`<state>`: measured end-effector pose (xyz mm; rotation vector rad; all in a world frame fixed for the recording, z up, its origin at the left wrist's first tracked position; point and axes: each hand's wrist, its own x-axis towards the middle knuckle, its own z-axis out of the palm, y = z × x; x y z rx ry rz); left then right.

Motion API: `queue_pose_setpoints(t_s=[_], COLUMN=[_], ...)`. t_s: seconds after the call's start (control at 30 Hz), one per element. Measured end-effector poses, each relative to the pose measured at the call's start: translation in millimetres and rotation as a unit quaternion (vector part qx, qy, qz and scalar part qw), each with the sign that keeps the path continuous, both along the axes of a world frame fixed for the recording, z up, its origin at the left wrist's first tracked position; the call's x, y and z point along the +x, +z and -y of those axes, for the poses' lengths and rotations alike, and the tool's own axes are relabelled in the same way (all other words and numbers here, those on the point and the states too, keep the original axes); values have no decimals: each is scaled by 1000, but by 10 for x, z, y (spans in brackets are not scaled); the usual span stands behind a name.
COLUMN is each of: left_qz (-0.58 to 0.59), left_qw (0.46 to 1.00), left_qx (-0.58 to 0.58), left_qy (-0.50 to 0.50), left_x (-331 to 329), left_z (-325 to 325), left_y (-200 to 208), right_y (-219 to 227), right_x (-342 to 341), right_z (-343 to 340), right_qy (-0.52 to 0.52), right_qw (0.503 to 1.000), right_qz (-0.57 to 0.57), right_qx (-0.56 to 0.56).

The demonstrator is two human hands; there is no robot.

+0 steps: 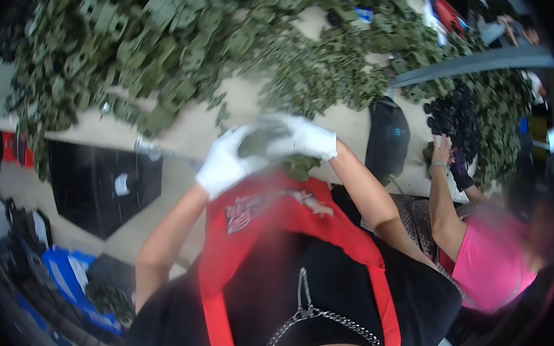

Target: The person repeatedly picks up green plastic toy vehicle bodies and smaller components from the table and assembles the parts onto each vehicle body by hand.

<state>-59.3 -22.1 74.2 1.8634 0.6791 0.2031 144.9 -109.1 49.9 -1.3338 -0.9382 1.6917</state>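
My left hand [225, 162], in a white glove, grips one side of an olive-green piece [256, 143] in front of my red apron [270, 209]. My right hand [308, 138], gloved too, closes over the other side; its fingertips are smeared by motion. The piece looks flat and plastic, but its exact kind is too blurred to tell. Another green piece [301, 166] shows just below my right hand, against the apron's top. Beyond both hands, a heap of loose olive-green parts [170, 58] covers much of the pale table [243, 96].
To the right lies a black bag [388, 135]. A co-worker in a pink top [492, 263] reaches toward a pile of small black parts [458, 116]. A grey bar [477, 64] crosses the upper right. At left hangs a black panel [96, 184], with a blue-and-white bag [70, 274] below.
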Motion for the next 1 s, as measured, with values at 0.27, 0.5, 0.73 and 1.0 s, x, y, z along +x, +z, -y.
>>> queue_pose_setpoints(t_s=[0.27, 0.5, 0.73, 1.0], left_qz=[3, 52, -93, -146], left_qw=[987, 977, 987, 983], left_qx=[119, 182, 122, 22], left_qy=[-103, 95, 45, 113], left_x=[179, 1019, 618, 502], left_z=[-226, -550, -75, -182], left_y=[412, -129, -357, -507], right_y=[183, -430, 385, -1368], right_x=[-330, 1055, 3879, 1378], right_z=[156, -580, -380, -1785], right_qy=[35, -56, -604, -131], right_qw=[901, 809, 757, 941], right_qz=[414, 574, -221, 289], right_qx=[128, 113, 118, 116])
